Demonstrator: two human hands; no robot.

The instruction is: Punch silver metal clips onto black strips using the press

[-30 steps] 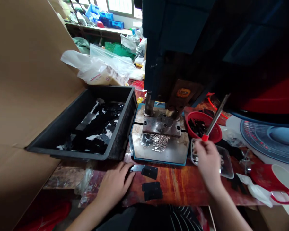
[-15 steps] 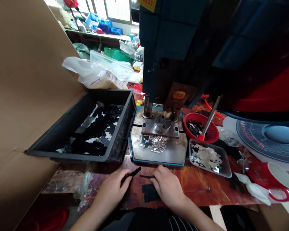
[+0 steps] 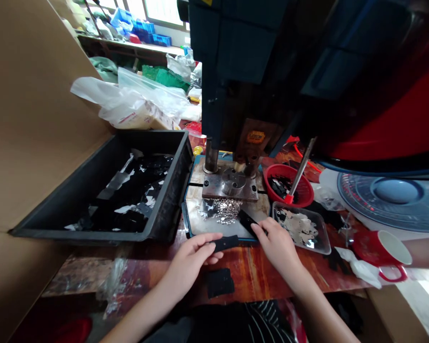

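My left hand (image 3: 196, 252) pinches a flat black strip (image 3: 226, 243) between thumb and fingers, just in front of the press's base plate. A second black strip (image 3: 247, 222) is gripped in my right hand (image 3: 277, 238), its far end over the front right of the plate. On that metal plate (image 3: 200, 227) lies a heap of small shiny metal pieces (image 3: 227, 210). Behind the heap sits a steel die block (image 3: 214, 191) with a round disc on it. A dark, flat stack of black pieces (image 3: 220, 283) rests on the table between my forearms.
A big black bin (image 3: 153, 233) with black and pale scraps stands left, beside a cardboard sheet (image 3: 28, 119). Right are a red basket (image 3: 309, 197), a clear tray (image 3: 327, 240) of flat pale metal parts and a red mug (image 3: 370, 247). The blue press (image 3: 243, 52) looms above.
My right hand has moved right and forward with its black strip, now reaching over the plate. My left hand has moved right, its strip turned flatter. The view has shifted slightly.
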